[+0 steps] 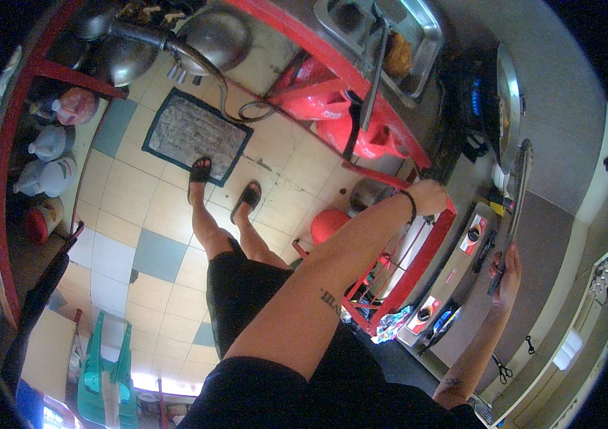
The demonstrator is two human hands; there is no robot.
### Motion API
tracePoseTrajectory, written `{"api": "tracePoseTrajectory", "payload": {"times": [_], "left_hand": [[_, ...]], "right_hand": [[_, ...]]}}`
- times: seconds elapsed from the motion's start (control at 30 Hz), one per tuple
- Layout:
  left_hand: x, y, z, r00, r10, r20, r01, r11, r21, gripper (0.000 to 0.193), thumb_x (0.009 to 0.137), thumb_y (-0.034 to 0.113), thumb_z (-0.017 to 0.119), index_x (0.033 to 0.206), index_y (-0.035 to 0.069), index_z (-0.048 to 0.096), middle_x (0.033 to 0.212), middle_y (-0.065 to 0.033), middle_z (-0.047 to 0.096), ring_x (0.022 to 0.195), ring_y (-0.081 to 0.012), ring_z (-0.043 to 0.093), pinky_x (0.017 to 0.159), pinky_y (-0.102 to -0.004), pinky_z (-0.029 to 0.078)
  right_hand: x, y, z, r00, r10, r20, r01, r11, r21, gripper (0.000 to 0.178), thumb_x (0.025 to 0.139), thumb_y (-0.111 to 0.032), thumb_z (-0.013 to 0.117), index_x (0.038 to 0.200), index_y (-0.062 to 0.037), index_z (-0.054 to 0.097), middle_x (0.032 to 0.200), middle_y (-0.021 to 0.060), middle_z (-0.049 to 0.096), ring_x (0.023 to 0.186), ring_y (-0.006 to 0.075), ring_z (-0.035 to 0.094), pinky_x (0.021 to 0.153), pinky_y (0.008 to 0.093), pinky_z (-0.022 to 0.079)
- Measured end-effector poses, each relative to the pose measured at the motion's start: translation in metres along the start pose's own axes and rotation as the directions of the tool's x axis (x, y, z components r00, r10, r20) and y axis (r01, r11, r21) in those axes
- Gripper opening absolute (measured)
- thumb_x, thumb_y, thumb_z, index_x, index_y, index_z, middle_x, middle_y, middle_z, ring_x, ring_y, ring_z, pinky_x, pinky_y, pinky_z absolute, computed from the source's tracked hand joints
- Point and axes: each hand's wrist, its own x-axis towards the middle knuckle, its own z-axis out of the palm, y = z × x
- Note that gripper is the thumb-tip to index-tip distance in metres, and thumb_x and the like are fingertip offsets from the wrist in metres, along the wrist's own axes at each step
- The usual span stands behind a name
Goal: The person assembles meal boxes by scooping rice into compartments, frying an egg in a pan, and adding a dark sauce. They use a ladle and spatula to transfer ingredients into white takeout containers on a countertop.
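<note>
My left hand [429, 198], with a dark bracelet at the wrist, is closed against a small dark part at the front edge of the stove [454, 168]. Its fingertips are mostly hidden. My right hand [507, 275] grips the lower end of a long dark cooking utensil [515, 204], whose far end reaches up beside a wide metal pan [510, 107]. Blue flame [476, 96] burns next to that pan. A metal tray [429, 32] beyond my left hand holds a golden-brown piece of food [398, 54]. A long metal tool [375, 75] lies across the tray's edge.
Red gas cylinders [365, 136] stand under the red-framed counter. A second stove [447, 275] with two knobs sits between my arms. Scissors [503, 370] hang by the wall. A mat [197, 134] lies on the tiled floor; a green chair [107, 379] and shelves with jugs [50, 171] are left.
</note>
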Motion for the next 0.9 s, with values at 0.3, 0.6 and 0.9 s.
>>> {"api": "tracePoseTrajectory", "payload": {"times": [0.3, 0.6, 0.9], "left_hand": [[0.001, 0.001, 0.009, 1.000, -0.012, 0.002, 0.012, 1.000, -0.017, 0.015, 0.075, 0.014, 0.059, 0.076, 0.004, 0.071, 0.087, -0.0132, 0.068, 0.085, -0.0282, 0.066, 0.074, -0.0384, 0.056], [-0.038, 0.025, -0.074, 0.976, -0.088, -0.201, 0.051, 0.981, -0.185, 0.020, 0.087, 0.018, 0.053, 0.100, 0.004, 0.059, 0.102, -0.0159, 0.061, 0.095, -0.0302, 0.061, 0.081, -0.0388, 0.051], [-0.119, -0.057, -0.350, 0.285, -0.655, -0.700, 0.621, 0.682, -0.385, 0.026, 0.096, 0.028, 0.052, 0.102, 0.002, 0.048, 0.093, -0.0077, 0.055, 0.086, -0.0207, 0.053, 0.077, -0.0367, 0.044]], "right_hand": [[0.003, 0.007, -0.005, 1.000, 0.016, -0.018, -0.016, 1.000, -0.006, 0.042, 0.099, -0.029, 0.049, 0.135, -0.0091, 0.043, 0.073, -0.0019, 0.050, 0.050, 0.0037, 0.044, 0.043, 0.0182, 0.036], [0.004, 0.003, 0.000, 0.993, -0.104, -0.058, 0.105, 0.994, 0.025, 0.039, 0.096, -0.038, 0.051, 0.121, -0.0085, 0.058, 0.068, -0.0056, 0.047, 0.052, 0.0013, 0.040, 0.044, 0.0191, 0.032], [-0.017, 0.002, 0.007, 0.981, -0.022, -0.194, 0.056, 0.984, 0.170, 0.035, 0.097, -0.037, 0.051, 0.112, -0.0063, 0.059, 0.062, -0.0052, 0.046, 0.048, 0.0026, 0.040, 0.041, 0.0184, 0.031]]}}
